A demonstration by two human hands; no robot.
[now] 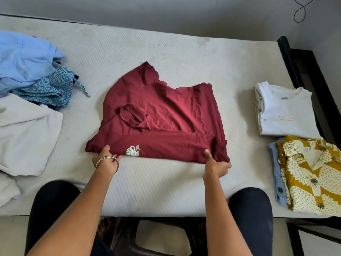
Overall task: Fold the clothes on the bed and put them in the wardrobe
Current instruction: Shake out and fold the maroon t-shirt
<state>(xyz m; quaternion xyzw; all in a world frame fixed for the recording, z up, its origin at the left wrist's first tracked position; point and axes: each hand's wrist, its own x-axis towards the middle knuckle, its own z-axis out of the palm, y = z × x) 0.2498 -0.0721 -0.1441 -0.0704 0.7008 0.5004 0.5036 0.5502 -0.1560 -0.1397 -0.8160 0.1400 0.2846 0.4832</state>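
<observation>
Both hands, left point(106, 158) and right point(216, 166), pinching maroon T-shirt's point(160, 115) near edge on mattress point(166, 52).

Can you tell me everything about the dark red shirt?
The dark red shirt is a soft, wrinkled T-shirt lying flat in the middle of the bed, partly folded. Its near edge is turned over, showing a small green and white cup print. One sleeve sticks out at the far side. The left hand and right hand each pinch its near edge.
</observation>
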